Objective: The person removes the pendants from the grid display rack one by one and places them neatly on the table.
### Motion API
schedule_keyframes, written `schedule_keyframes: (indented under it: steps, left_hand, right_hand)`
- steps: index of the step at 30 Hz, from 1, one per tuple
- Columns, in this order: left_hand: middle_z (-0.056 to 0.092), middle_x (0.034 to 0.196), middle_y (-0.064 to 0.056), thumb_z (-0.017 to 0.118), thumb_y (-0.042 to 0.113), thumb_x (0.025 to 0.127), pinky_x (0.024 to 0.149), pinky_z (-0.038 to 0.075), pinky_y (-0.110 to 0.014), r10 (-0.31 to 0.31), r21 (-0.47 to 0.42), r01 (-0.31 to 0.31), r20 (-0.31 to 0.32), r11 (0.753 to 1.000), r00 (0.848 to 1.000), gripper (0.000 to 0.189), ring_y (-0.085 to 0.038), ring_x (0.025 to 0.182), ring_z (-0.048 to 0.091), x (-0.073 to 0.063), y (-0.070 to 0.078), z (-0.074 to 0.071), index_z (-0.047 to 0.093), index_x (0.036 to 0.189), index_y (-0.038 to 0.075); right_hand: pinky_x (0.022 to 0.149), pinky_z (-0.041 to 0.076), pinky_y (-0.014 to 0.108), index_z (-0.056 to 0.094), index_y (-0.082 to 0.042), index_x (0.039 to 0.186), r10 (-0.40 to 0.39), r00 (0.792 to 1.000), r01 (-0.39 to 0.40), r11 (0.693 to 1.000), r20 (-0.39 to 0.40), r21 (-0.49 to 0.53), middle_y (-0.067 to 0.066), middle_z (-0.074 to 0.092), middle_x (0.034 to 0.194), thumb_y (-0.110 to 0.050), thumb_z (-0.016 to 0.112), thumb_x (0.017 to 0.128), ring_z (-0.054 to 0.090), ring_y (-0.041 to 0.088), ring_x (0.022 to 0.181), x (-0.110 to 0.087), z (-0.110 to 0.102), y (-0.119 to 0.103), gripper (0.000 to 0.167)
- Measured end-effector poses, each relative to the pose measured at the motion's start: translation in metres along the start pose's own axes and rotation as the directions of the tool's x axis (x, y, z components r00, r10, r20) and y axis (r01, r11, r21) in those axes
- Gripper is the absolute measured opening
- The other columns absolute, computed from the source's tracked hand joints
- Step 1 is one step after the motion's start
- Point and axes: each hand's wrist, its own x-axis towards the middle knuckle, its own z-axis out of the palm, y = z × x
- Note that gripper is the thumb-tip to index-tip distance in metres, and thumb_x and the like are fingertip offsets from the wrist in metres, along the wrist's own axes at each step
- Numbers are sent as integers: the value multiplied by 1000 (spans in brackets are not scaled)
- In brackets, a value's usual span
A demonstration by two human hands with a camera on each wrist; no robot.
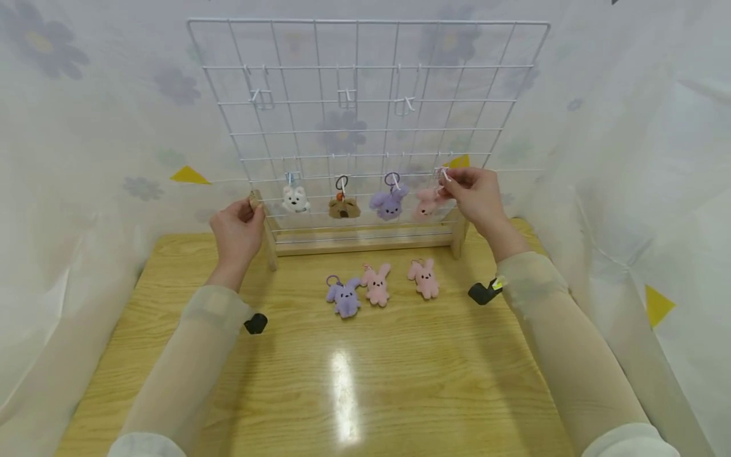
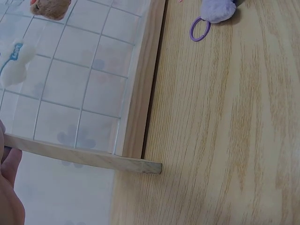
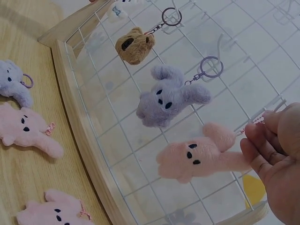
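Observation:
My left hand (image 1: 237, 230) grips the top of the left wooden upright (image 1: 265, 235) of a white wire grid rack (image 1: 365, 130). At the rack's right side, my right hand (image 1: 478, 198) pinches the pink chain (image 3: 253, 125) of a pink bunny plush keychain (image 3: 199, 159), right at the tip of a white hook (image 1: 444, 174). The bunny dangles in front of the grid below my fingers. Beside it on hooks hang a purple bunny keychain (image 1: 389, 204), a brown bear-like plush keychain (image 1: 344, 208) and a white plush keychain (image 1: 295, 200).
On the wooden table (image 1: 400, 381) before the rack lie another purple bunny keychain (image 1: 345, 299), a pink bunny keychain (image 1: 376, 287) and a second pink one (image 1: 425, 280). Three bare hooks, including the middle hook (image 1: 346, 96), sit on the upper grid. A flowered curtain (image 1: 103, 127) surrounds the table.

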Motion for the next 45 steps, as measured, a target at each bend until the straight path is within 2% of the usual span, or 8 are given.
schedule_keyframes:
  steps: [5,10,13,27,35,39,45]
  left_hand:
    - [77,106,-23,70,10,102,78,59,-15,2,9,-2,-3,1000,1000,23,-30,96,76,1,-3,1,77,114,-8]
    - [77,106,-23,70,11,102,81,61,-19,-4,11,4,1,1000,1000,24,-30,97,76,1,-2,1,76,115,-8]
    - [76,107,-24,70,10,102,82,61,-22,-10,7,10,3,1000,1000,24,-30,98,76,1,-1,1,76,116,-8]
    - [77,106,-24,70,11,102,79,60,-17,-6,-5,5,-10,1000,1000,24,-31,96,76,0,-1,1,76,115,-9]
    - [77,106,-23,69,13,102,79,60,-18,-5,14,5,-11,1000,1000,26,-32,97,76,1,0,1,77,116,-8]
    - [77,106,-23,69,13,102,77,58,-15,0,5,0,-9,1000,1000,26,-31,96,75,0,0,1,77,115,-8]
    - [77,105,-24,69,12,102,75,56,-12,4,10,-3,-9,1000,1000,25,-31,95,75,0,0,1,77,115,-9]
  right_hand:
    - [77,64,26,69,16,117,-14,1000,14,1000,-1,-11,20,74,105,-3,66,104,72,13,79,1,0,-1,23]
    - [78,63,25,69,15,113,-44,999,44,998,4,-44,24,73,104,-5,64,106,71,15,81,1,-3,-1,22]
    - [79,63,24,69,15,113,-61,998,62,997,15,-53,20,73,99,-7,64,106,71,16,82,1,-5,-3,23]
    - [79,62,23,71,13,112,-79,996,83,991,36,-104,12,74,92,-9,66,105,73,15,80,-2,-9,-16,23]
    - [78,62,22,71,14,110,-100,994,103,991,43,-86,13,74,90,-7,67,105,72,15,78,-6,-12,-17,22]
    - [78,62,22,69,15,109,-90,995,93,993,49,-67,10,73,89,-5,66,105,71,14,79,-10,-14,-17,20]
    - [79,62,23,69,16,110,-110,993,113,992,52,-50,16,73,93,-2,65,104,71,15,80,-15,-17,-18,20]
